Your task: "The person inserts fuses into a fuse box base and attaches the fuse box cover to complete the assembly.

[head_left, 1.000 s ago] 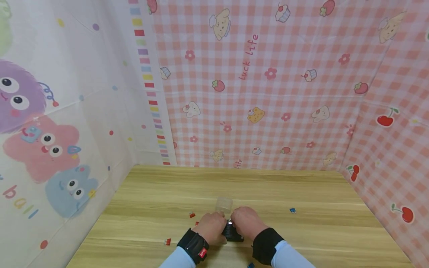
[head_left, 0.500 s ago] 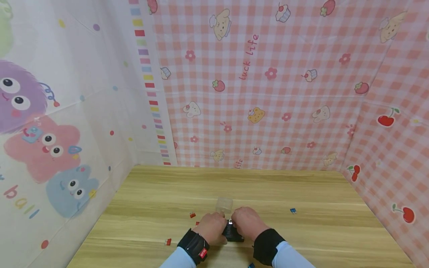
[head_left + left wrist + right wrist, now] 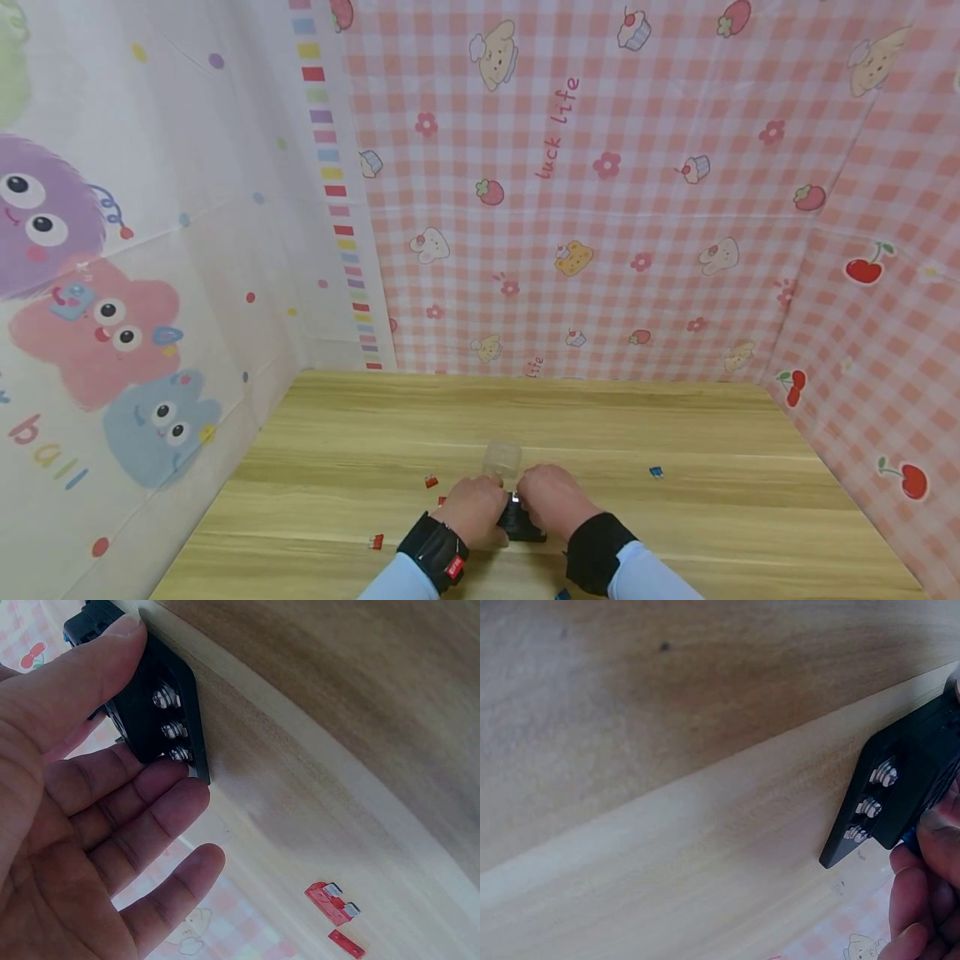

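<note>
So, both hands are busy with one black block, which has three metal screws along one edge. It's between the hands, over the near-middle part of the tabletop; can't really tell if it's resting flat on the wood.

Left hand has it pinched, thumb pressed on one side and a couple of fingertips against the other, with the little finger out loose. Right hand is curled in at the other side of the block, and from the right wrist cam it looks like thumb and fingers are pinching a blue piece, though only a sliver of it shows.

Just past the hands there's a clear container. Over on the left you've got little red pieces lying around, one partly hidden behind the left hand, and at least one has two metal prongs. On the right there's a small blue piece well away from the hands, plus another by the right wristband. Pink checked cloth hangs behind it all.
</note>
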Available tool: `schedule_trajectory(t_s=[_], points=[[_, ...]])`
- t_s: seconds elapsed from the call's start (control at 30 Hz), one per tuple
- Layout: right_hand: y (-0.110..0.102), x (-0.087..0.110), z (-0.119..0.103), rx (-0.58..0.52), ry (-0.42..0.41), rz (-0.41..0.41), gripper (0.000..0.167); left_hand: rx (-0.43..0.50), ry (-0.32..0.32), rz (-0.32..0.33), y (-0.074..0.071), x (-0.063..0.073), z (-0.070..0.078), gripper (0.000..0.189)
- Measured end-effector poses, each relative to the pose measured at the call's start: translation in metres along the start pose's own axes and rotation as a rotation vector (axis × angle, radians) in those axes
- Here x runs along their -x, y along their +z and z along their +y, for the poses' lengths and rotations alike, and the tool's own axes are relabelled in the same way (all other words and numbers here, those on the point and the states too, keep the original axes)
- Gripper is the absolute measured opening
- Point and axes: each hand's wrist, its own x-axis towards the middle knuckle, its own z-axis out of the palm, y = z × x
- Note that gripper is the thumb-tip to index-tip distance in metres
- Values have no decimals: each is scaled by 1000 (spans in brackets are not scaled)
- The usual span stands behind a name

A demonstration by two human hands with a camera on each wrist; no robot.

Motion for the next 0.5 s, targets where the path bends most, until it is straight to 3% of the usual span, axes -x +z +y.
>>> schedule_trajectory(t_s=[0.5], points=[[4, 4, 4, -64, 14, 56, 14, 7, -23, -46, 1, -3, 0, 41]])
